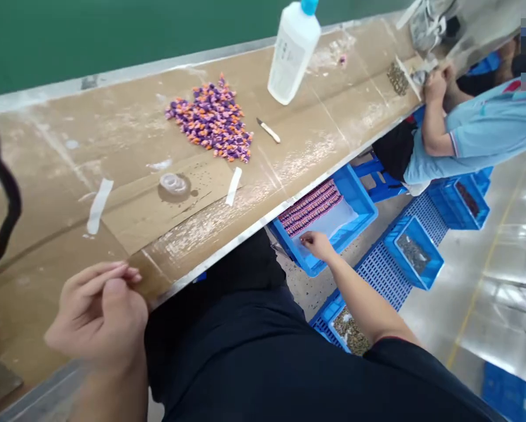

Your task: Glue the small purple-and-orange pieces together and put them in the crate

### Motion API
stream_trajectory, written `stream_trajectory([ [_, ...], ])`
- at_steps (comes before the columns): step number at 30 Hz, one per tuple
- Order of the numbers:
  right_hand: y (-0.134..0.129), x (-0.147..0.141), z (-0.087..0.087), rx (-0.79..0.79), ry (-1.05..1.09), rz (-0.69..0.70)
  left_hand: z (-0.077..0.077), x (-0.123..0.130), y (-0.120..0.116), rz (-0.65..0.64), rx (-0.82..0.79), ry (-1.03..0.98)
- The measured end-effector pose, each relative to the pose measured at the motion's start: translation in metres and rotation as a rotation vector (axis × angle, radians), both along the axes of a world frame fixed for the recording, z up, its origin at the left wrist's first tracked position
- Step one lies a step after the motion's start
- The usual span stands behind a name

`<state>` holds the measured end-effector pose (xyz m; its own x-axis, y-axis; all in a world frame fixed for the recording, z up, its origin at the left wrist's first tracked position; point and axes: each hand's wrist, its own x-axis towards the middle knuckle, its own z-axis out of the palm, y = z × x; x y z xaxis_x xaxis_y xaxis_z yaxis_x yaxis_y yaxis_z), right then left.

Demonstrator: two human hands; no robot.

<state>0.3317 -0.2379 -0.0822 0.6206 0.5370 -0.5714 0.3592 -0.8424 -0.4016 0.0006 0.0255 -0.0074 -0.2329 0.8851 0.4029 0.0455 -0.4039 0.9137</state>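
My left hand (pixel 100 316) is above the table's near edge, its thumb pressed to the curled fingers; whether anything is in the pinch cannot be seen. Down beside the table, my right hand (pixel 318 245) reaches over a blue bin (pixel 366 208), fingertips pinched round something small and dark that is too tiny to name. Rows of small purple, orange and pink pieces (pixel 309 208) lie on a white sheet (pixel 328 220) in that bin. On the table is a heap of similar loose pieces (pixel 214 120). A clear blob of glue or gel (pixel 174 184) sits on a taped cardboard sheet (pixel 131 217).
A white bottle with a blue cap (pixel 291 55) stands beyond a small white-handled knife (pixel 269 131). To the right a co-worker in a light blue shirt (pixel 478 132) sits at the same table. More blue bins (pixel 415 252) stand along the floor. A black cable (pixel 8 205) hangs at left.
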Motion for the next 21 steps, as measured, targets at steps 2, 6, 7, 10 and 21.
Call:
stream_trajectory([
  [2, 0.003, -0.006, -0.006, -0.069, 0.047, 0.048, 0.008, -0.003, -0.005, 0.008, -0.044, 0.129],
  [6, 0.006, -0.007, -0.012, -0.143, 0.105, 0.087, 0.036, 0.005, -0.019, -0.018, -0.168, 0.29],
  [7, 0.007, -0.008, -0.013, -0.155, 0.121, 0.092, 0.043, 0.01, -0.022, -0.029, -0.193, 0.308],
  [10, 0.014, -0.011, -0.018, -0.187, 0.168, 0.108, 0.06, 0.026, -0.029, -0.039, -0.291, 0.349],
  [21, 0.021, -0.011, -0.019, -0.233, 0.215, 0.165, 0.062, 0.025, -0.035, -0.054, -0.322, 0.418],
])
